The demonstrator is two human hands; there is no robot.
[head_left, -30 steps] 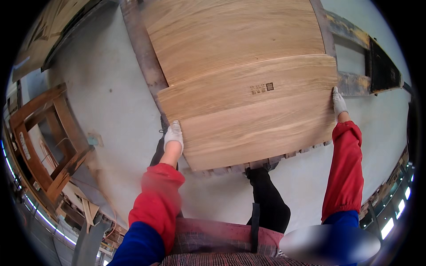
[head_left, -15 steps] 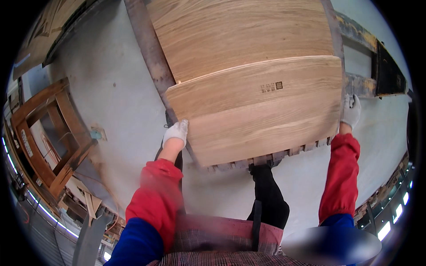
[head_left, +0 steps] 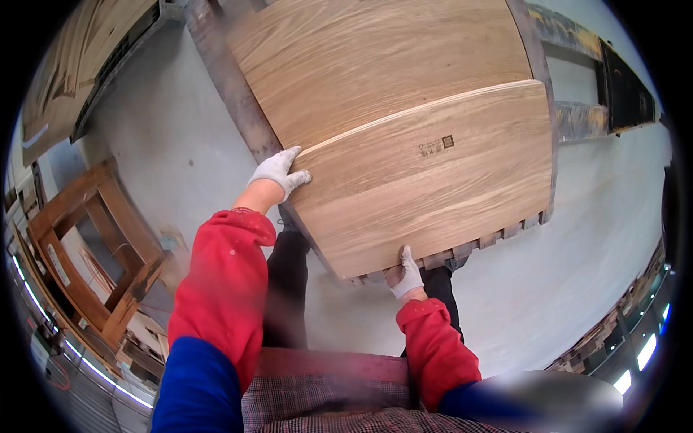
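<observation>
A light wood-grain panel (head_left: 433, 180) with a small dark printed mark lies tilted before me, its far edge resting over another wood-grain panel (head_left: 382, 65). My left hand (head_left: 278, 175), in a whitish work glove, is at the upper panel's far left corner, thumb and fingers spread apart against it. At the near edge, my right hand (head_left: 408, 278), gloved too, has its thumb up over the rim. The rest of its fingers wrap below, partly hidden by the panel. Both forearms wear red sleeve covers over blue.
The panels lie on a worn brownish frame (head_left: 229, 79) with a slatted near edge. Yellow-stained metal bars (head_left: 577, 119) extend to the right. Brown wooden frames (head_left: 79, 216) lean at the left, and stacked boards (head_left: 72, 72) stand at the far left. The floor (head_left: 173, 123) is pale grey.
My left hand has slid up the left edge to the far corner and its fingers have spread. My right hand has left the right edge and taken the near edge.
</observation>
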